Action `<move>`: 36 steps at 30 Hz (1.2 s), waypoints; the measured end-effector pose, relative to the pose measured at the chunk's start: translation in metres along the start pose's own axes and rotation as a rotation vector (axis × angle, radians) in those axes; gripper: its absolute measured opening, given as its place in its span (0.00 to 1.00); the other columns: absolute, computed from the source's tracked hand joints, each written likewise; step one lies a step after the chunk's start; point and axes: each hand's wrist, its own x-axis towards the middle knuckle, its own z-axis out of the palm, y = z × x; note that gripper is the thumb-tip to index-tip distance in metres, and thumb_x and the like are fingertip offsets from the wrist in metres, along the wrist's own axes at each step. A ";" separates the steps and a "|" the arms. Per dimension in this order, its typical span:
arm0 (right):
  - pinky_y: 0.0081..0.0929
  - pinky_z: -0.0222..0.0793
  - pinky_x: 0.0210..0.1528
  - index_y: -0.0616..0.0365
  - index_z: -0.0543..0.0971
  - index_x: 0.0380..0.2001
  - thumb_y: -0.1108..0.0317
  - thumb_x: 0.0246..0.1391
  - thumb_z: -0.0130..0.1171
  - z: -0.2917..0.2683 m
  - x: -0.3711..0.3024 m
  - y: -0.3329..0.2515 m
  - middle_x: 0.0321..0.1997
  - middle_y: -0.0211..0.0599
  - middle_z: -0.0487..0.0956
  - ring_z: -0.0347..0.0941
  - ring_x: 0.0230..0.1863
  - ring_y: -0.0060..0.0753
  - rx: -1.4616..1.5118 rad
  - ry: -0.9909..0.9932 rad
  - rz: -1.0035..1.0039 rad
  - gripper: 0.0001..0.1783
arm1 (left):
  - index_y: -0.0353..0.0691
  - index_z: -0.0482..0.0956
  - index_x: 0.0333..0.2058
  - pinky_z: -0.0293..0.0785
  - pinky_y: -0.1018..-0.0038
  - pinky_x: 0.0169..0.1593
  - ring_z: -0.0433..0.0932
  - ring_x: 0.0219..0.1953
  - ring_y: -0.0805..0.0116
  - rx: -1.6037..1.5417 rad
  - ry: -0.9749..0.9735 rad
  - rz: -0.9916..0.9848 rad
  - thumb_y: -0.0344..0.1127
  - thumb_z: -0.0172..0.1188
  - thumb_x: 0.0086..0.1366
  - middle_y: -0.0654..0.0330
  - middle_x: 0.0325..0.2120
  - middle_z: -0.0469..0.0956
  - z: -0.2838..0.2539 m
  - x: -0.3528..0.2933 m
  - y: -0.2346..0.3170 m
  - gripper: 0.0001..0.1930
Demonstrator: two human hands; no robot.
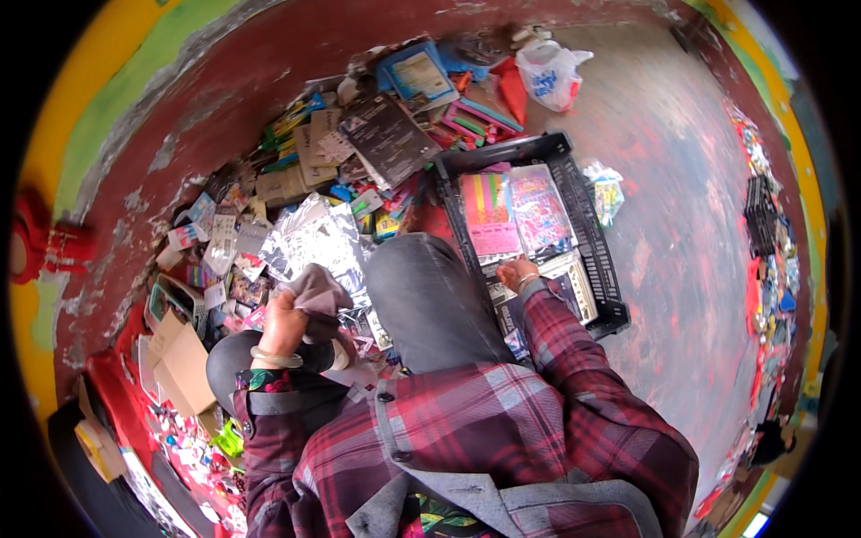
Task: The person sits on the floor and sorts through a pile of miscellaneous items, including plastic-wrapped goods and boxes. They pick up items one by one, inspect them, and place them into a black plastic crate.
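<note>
Plaid jacket (475,430) fills the bottom of the view, red and grey, with a grey-trousered knee (430,300) pushing up through the middle, so this person looks to be sitting or crouching on the floor. Over at nine o'clock from that knee, the left hand (285,325) is up off the heap, fingers clenched around a grey cloth (316,291) that bunches above the knuckles; a pale bangle sits on the wrist. Swing to three o'clock and the right hand (518,272) is down inside the black crate (599,260), fingertips pressing on the flat packets (516,215) stacked there, though whether it pinches one or only rests on it I cannot tell, the fingers being curled away from view. Those packets lie flat and side by side, pink and patterned, as if sorted, while at eleven o'clock a loose heap of cards and boxes (305,179) sprawls against the red wall with silver foil sheets (314,238) on top. A white plastic bag (549,73) sits at twelve. Hard to read: the clutter along the far right rim is smeared by the lens, and the bottom-left corner cuts off a cardboard box (184,368).
</note>
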 end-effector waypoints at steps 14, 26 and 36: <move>0.46 0.63 0.54 0.68 0.54 0.58 0.58 0.49 0.61 0.266 -0.027 -0.070 0.62 0.60 0.55 0.58 0.59 0.55 -0.239 -0.338 -0.073 0.41 | 0.35 0.75 0.28 0.74 0.58 0.34 0.77 0.29 0.47 1.132 -0.352 0.107 0.27 0.53 0.46 0.46 0.22 0.76 0.014 -0.029 0.038 0.08; 0.32 0.58 0.38 0.52 0.70 0.35 0.68 0.46 0.60 0.333 0.028 -0.068 0.35 0.32 0.73 0.65 0.34 0.33 0.124 -0.401 0.083 0.12 | 0.34 0.73 0.26 0.72 0.57 0.35 0.76 0.30 0.47 1.045 -0.277 0.033 0.28 0.52 0.47 0.46 0.22 0.76 -0.004 -0.035 0.026 0.06; 0.41 0.68 0.45 0.57 0.71 0.39 0.72 0.56 0.48 0.311 0.003 -0.105 0.41 0.35 0.76 0.72 0.42 0.39 0.233 -0.406 0.023 0.07 | 0.36 0.73 0.25 0.72 0.58 0.32 0.76 0.28 0.48 1.092 -0.253 0.126 0.28 0.51 0.47 0.47 0.21 0.75 -0.001 -0.038 0.029 0.05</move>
